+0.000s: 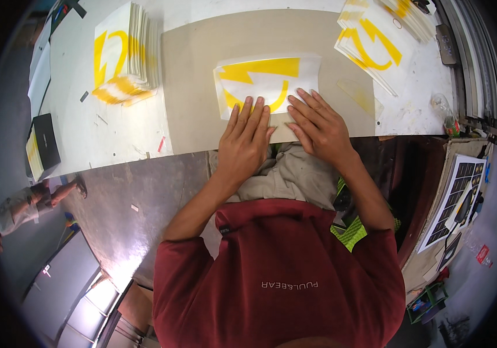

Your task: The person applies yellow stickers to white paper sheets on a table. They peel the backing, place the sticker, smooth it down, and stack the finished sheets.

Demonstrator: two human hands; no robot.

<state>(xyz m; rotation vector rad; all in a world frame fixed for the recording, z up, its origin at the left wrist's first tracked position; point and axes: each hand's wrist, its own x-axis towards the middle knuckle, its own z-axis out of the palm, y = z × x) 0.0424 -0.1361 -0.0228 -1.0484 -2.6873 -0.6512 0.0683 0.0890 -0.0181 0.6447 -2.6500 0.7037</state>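
A white sheet with a yellow printed shape (260,70) lies on a grey-beige board (193,69) on the table. It looks like folded paper or a flat paper bag; I cannot tell which. My left hand (245,136) rests flat on its near edge, fingers stretched out and a little apart. Beside it, my right hand (321,127) presses the near right corner the same way, fingertips on the sheet. Both thumbs point inward at the board's near edge. Neither hand grips anything.
Stacks of similar yellow-and-white pieces stand at the far left (126,52) and far right (370,40). A clear plastic bottle (447,113) lies by the right table edge. Near the left corner is a black box (45,139). Another person (28,206) is at the far left.
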